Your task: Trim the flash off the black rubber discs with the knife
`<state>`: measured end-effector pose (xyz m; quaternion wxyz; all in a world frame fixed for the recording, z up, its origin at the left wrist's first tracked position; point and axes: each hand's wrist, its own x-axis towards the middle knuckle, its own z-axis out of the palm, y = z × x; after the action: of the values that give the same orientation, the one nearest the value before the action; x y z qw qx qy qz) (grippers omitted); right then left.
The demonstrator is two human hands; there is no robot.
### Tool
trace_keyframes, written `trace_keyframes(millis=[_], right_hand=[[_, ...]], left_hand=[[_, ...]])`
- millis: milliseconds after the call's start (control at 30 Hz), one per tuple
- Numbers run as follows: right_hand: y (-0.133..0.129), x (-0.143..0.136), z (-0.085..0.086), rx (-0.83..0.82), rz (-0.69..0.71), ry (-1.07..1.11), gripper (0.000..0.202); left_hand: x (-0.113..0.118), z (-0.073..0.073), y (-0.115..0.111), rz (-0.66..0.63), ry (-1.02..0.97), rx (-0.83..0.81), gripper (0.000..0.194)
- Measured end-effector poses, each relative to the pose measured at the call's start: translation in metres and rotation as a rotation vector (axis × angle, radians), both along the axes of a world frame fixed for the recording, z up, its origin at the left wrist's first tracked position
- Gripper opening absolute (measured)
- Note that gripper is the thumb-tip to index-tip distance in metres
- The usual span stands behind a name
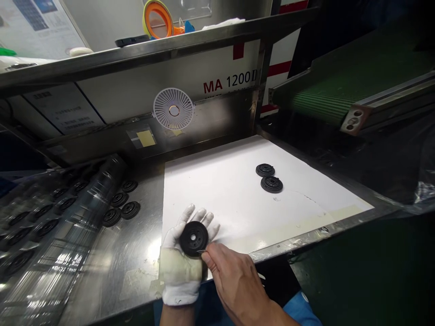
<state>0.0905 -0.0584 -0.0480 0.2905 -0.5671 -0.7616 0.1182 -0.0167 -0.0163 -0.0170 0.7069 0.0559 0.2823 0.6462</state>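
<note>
A round black part (193, 238) with a small central hole lies in the palm of my left hand (185, 258), which wears a white glove. Its fingers are slightly curled around the part's far side. My bare right hand (234, 276) pinches a thin, pale tool at the part's near right edge; most of the tool is hidden in the fingers. Two ribbed black parts, one (265, 170) just behind the other (272, 184), rest on the white sheet (217, 181) to the right.
Several black discs (130, 209) sit on the metal table (136, 253) beside clear plastic trays (64, 244) at the left. A white fan (174, 109) stands at the back, below a shelf (190, 40). A green conveyor (319, 102) is at the right.
</note>
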Motion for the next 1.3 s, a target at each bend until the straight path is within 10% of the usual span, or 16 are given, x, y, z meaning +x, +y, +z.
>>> trace_keyframes(millis=[467, 667, 1100, 1300], right_hand=[[-0.004, -0.006, 0.001, 0.027, -0.004, -0.045, 0.022], [0.001, 0.000, 0.003, -0.008, 0.013, -0.008, 0.024], [-0.005, -0.007, -0.001, 0.026, -0.017, -0.013, 0.024], [0.002, 0.004, 0.000, 0.017, -0.026, 0.017, 0.027]], left_hand=[[0.006, -0.002, 0.012, 0.277, 0.030, -0.018, 0.021], [-0.003, 0.002, 0.004, -0.054, -0.047, 0.013, 0.041], [0.007, 0.001, 0.012, 0.211, -0.022, -0.049, 0.017], [-0.003, -0.001, 0.001, -0.110, -0.081, -0.004, 0.040]])
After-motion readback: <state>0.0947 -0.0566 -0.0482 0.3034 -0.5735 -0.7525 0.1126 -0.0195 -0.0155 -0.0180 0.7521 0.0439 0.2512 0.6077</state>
